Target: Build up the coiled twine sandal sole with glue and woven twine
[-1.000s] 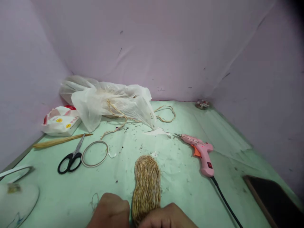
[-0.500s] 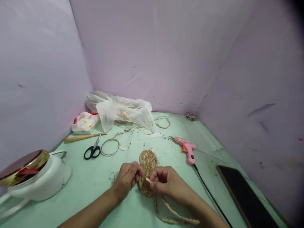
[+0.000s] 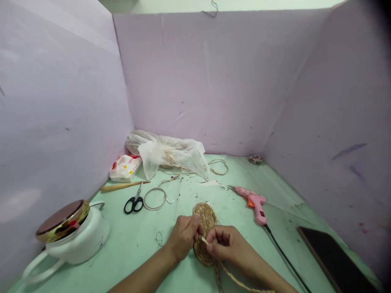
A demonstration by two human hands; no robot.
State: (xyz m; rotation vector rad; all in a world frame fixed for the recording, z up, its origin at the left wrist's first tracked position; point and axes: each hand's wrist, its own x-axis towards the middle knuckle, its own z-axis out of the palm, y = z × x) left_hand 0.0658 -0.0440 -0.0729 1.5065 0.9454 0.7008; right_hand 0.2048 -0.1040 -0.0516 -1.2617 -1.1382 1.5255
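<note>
A long oval of coiled straw rope [image 3: 205,213], shaped like a small sole, lies on the green tabletop between my hands. Its left edge is pinched by my left hand [image 3: 185,237], whose fingers are closed. My right hand [image 3: 227,244] is closed around a short, pale stick-like piece [image 3: 204,240], its tip over the lower half of the oval. What the stick is, I cannot make out. From the oval's lower end, a loose tail of the straw rope [image 3: 233,277] runs under my right wrist.
A pink glue gun [image 3: 252,200] with a black cord and a phone [image 3: 336,260] lie right. Scissors [image 3: 134,202], a ring [image 3: 154,198] and a lidded white mug [image 3: 82,242] are left. Behind are a plastic bag [image 3: 180,152] and a tissue pack [image 3: 125,167]. Walls enclose three sides.
The view has tilted up and shifted left, so everything sits lower and further right. Both hands keep their places at the straw oval, with the pale piece still in the right fingers.
</note>
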